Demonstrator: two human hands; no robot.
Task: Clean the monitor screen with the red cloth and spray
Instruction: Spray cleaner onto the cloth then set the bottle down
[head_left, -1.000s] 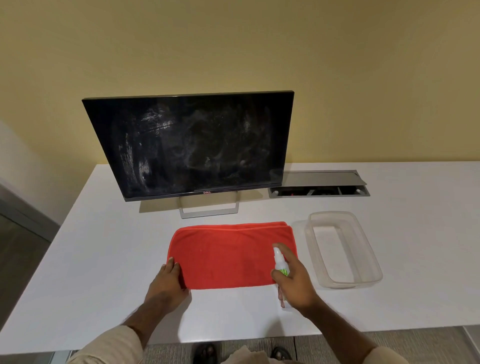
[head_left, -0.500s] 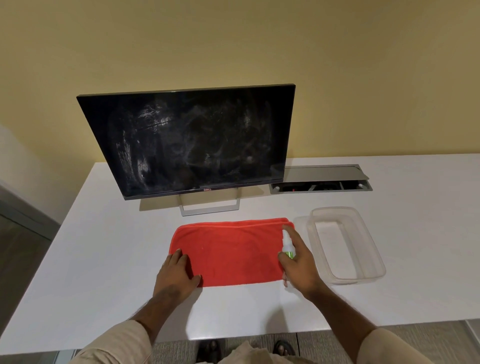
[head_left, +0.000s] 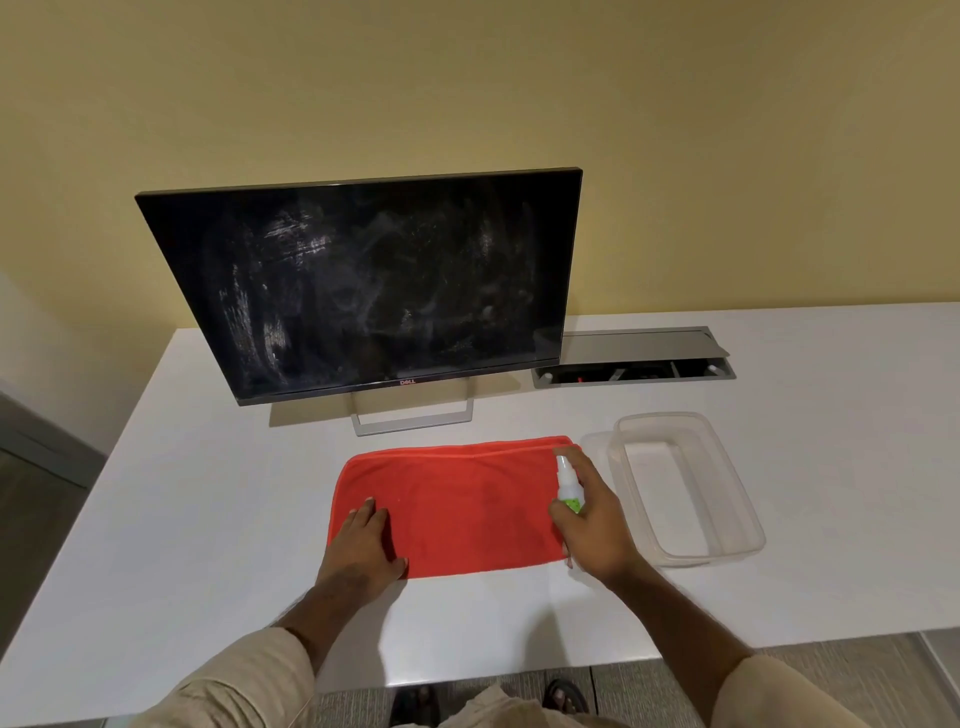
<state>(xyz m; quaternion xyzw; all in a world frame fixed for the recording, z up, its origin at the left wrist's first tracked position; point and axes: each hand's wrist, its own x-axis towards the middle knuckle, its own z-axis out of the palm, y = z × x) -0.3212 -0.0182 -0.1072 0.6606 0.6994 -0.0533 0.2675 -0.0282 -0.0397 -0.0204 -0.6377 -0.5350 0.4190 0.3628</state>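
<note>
The left hand (head_left: 363, 545) is lying flat with its fingers straight and spread a little, pressing down on the near left corner of the red cloth (head_left: 462, 506). The right hand (head_left: 592, 525) is curling its fingers round a small white spray bottle (head_left: 567, 483) with a green label, holding it upright over the cloth's right edge, the forefinger resting up by the nozzle. The cloth is lying folded on the white table (head_left: 208, 519). Just right of the cloth a clear plastic container (head_left: 691, 551) is sitting. Behind the cloth the Dell monitor (head_left: 374, 286) is standing on its silver stand, its dark screen showing pale smears. Right of the monitor's base an open cable tray (head_left: 634, 371) is sitting in the tabletop.
</note>
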